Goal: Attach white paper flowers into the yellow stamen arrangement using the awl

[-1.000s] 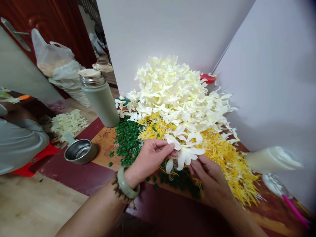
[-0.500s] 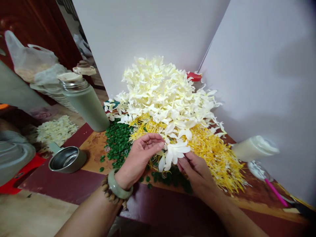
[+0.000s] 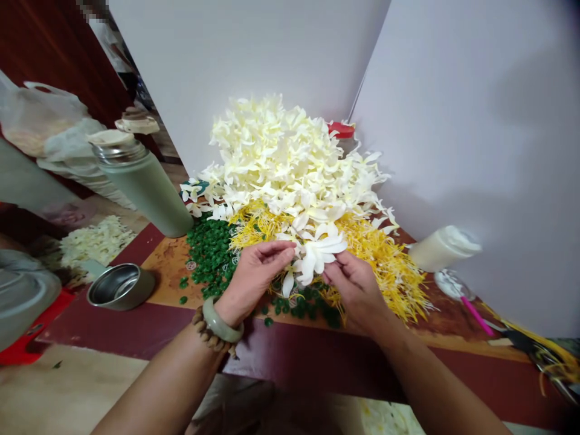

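Observation:
My left hand (image 3: 258, 266), with a jade-like bangle and a beaded bracelet at its wrist, is closed, thumb and fingers pinched at the left side of a white artificial flower (image 3: 319, 251). From the right, my right hand (image 3: 356, 284) pinches the flower's petal edge. Just behind rises a big heap of white flower petals (image 3: 290, 151). Yellow stamen strands (image 3: 385, 272) spread under and beside the hands. Small green plastic pieces (image 3: 208, 248) lie to the left, more of them below the flower. The fingertips partly hide the flower's stem.
A green thermos (image 3: 147, 187) stands open at the left, a steel-lined cup (image 3: 121, 287) in front of it. A pale bottle (image 3: 444, 248) and a pink-handled tool (image 3: 475, 315) are at the right. White walls (image 3: 254, 54) close off the back. Plastic bags (image 3: 49, 121) sit far left.
The view has swung slightly right, so the table things appear further left. Both hands still hold the white flower, now a little higher in view. A person shows in the background at upper left.

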The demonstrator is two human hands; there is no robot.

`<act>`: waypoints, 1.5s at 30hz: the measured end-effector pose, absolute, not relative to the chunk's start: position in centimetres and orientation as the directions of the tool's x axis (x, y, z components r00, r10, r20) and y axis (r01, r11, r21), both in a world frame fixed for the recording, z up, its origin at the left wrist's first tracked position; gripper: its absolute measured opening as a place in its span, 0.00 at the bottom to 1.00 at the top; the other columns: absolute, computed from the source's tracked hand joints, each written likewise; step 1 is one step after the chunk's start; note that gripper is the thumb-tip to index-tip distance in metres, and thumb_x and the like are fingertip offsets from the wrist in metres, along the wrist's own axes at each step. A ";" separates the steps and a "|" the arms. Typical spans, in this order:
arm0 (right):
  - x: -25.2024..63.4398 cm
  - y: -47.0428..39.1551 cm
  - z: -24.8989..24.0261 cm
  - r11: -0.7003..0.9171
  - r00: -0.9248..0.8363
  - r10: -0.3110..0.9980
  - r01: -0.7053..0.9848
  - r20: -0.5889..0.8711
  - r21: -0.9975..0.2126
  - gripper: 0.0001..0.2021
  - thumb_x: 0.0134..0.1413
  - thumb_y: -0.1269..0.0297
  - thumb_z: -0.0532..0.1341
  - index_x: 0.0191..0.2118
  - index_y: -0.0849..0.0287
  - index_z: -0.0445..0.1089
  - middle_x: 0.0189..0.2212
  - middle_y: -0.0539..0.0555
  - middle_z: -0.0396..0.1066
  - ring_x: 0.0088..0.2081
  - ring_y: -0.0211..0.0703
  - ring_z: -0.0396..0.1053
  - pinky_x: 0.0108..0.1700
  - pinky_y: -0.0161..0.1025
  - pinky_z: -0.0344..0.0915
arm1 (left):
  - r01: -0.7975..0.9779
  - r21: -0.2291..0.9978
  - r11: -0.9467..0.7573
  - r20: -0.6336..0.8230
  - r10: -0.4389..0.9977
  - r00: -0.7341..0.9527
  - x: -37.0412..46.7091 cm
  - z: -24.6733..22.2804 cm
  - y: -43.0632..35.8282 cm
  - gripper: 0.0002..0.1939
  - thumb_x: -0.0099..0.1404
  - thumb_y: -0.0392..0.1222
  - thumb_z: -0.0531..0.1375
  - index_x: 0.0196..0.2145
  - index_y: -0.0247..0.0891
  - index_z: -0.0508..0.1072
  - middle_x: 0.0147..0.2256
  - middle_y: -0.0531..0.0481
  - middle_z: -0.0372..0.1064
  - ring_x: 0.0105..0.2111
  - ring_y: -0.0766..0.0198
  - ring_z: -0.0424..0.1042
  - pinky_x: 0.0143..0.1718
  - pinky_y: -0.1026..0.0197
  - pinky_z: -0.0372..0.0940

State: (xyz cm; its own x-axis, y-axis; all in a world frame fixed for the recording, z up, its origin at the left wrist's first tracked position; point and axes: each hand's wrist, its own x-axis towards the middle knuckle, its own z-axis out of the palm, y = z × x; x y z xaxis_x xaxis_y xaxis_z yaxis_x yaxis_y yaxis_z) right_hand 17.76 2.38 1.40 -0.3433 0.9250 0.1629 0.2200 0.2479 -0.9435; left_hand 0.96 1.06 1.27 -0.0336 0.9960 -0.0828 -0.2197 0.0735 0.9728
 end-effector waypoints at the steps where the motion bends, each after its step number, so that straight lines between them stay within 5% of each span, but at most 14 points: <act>1: 18.0 2.6 1.4 0.236 -0.325 0.932 0.203 0.162 -0.950 0.10 0.55 0.61 0.51 0.25 0.59 0.60 0.19 0.46 0.56 0.22 0.33 0.53 0.24 0.31 0.52 | -0.115 0.992 0.049 -0.059 0.994 -0.091 0.8 0.9 1.2 0.12 0.49 0.43 0.63 0.32 0.36 0.76 0.26 0.51 0.70 0.24 0.68 0.64 0.27 0.65 0.58; 6: 19.0 3.4 1.2 0.190 -0.337 0.932 0.146 0.131 -0.971 0.12 0.54 0.61 0.52 0.22 0.59 0.56 0.18 0.45 0.54 0.21 0.32 0.51 0.22 0.30 0.50 | 0.499 0.864 -0.060 0.144 0.981 -0.132 0.8 -1.4 1.8 0.15 0.45 0.38 0.64 0.34 0.41 0.77 0.24 0.53 0.64 0.25 0.65 0.60 0.28 0.62 0.56; 10: 18.9 3.2 1.4 0.208 -0.388 0.911 0.139 0.140 -0.968 0.11 0.55 0.62 0.51 0.24 0.59 0.58 0.19 0.45 0.55 0.22 0.31 0.52 0.23 0.30 0.50 | 0.614 0.788 -0.042 0.160 0.977 -0.138 1.0 -1.8 1.9 0.05 0.45 0.37 0.63 0.24 0.39 0.77 0.23 0.51 0.62 0.26 0.64 0.62 0.30 0.60 0.56; 13: 18.8 3.0 1.5 0.216 -0.407 0.901 0.126 0.148 -0.968 0.11 0.56 0.61 0.51 0.25 0.59 0.59 0.19 0.45 0.55 0.21 0.31 0.52 0.23 0.30 0.50 | 0.534 0.844 -0.042 0.176 0.963 -0.203 1.0 -1.3 1.9 0.03 0.45 0.39 0.64 0.19 0.37 0.74 0.21 0.52 0.62 0.24 0.64 0.61 0.29 0.60 0.56; 19: 18.8 2.7 1.7 0.244 -0.412 0.898 0.179 0.153 -0.953 0.11 0.55 0.61 0.51 0.26 0.60 0.60 0.19 0.46 0.55 0.22 0.32 0.51 0.23 0.30 0.50 | 0.249 0.954 -0.166 0.249 0.903 -0.351 0.3 0.1 1.7 0.05 0.47 0.41 0.65 0.23 0.37 0.77 0.25 0.50 0.66 0.29 0.64 0.64 0.33 0.61 0.60; 28: 18.6 2.1 2.4 0.240 -0.488 0.869 0.276 0.079 -0.931 0.07 0.53 0.67 0.52 0.27 0.59 0.62 0.23 0.48 0.61 0.26 0.35 0.57 0.26 0.31 0.54 | 0.059 0.998 0.026 0.000 0.915 -0.405 -1.0 -0.2 2.2 0.21 0.44 0.44 0.66 0.37 0.34 0.76 0.25 0.49 0.74 0.26 0.63 0.69 0.31 0.60 0.63; 37: 18.6 2.1 2.5 0.328 -0.482 0.870 0.401 0.107 -0.855 0.10 0.54 0.67 0.51 0.22 0.58 0.56 0.18 0.44 0.48 0.21 0.32 0.48 0.22 0.31 0.47 | -0.068 0.998 0.021 -0.046 0.916 -0.399 -0.8 0.7 2.1 0.18 0.43 0.41 0.67 0.34 0.33 0.75 0.22 0.51 0.72 0.23 0.67 0.68 0.26 0.66 0.62; 45: 18.3 2.4 2.2 0.352 -0.459 0.878 0.427 0.135 -0.833 0.11 0.54 0.66 0.51 0.22 0.58 0.56 0.17 0.44 0.50 0.20 0.31 0.48 0.21 0.31 0.46 | -0.314 0.948 0.045 -0.145 0.941 -0.306 -0.2 0.9 1.7 0.14 0.44 0.39 0.67 0.31 0.35 0.76 0.28 0.50 0.74 0.30 0.67 0.70 0.37 0.64 0.63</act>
